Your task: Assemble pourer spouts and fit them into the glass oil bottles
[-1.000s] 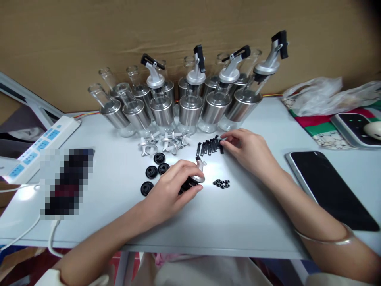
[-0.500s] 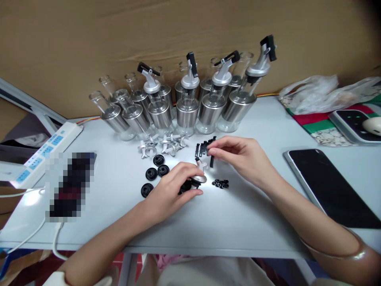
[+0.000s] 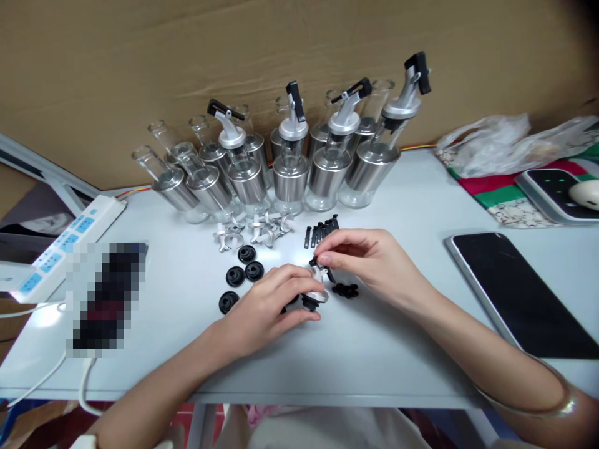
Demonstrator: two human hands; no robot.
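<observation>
At the far left, a white power strip with blue socket faces [image 3: 65, 246] lies slantwise on the pale grey tabletop [image 3: 178, 290], and beside it is a dark, pixelated rectangular device [image 3: 110, 299] with a white cable [image 3: 85, 383] hanging over the front edge. Along the back stand clear glass bottles with brushed-steel sleeves [image 3: 291, 179], two rows deep; the sleeves hide their insides. In the front row, the two leftmost have open necks, while the next four carry silver pourers with black levers [image 3: 293, 128]. Before them lie loose silver spout pieces [image 3: 262, 234] and round black rubber stoppers [image 3: 235, 276].

The left hand [image 3: 276, 296] curls around a silver pourer head with a black stopper [image 3: 319, 297], gripping it between fingers and thumb above the tabletop. A row of slim black levers [image 3: 309, 237] lies behind it. The right hand [image 3: 367, 252] pinches one black lever [image 3: 331, 275] at the spout; whether it is seated cannot be told. Small black rings [image 3: 345, 290] lie just below.

Tabletop stretches between the hands and the front edge, and between the bottles and a black-screened phone [image 3: 538, 293] beside the right forearm. At the far right, a crumpled clear plastic bag [image 3: 496, 143] rests on a striped cloth [image 3: 508, 199].
</observation>
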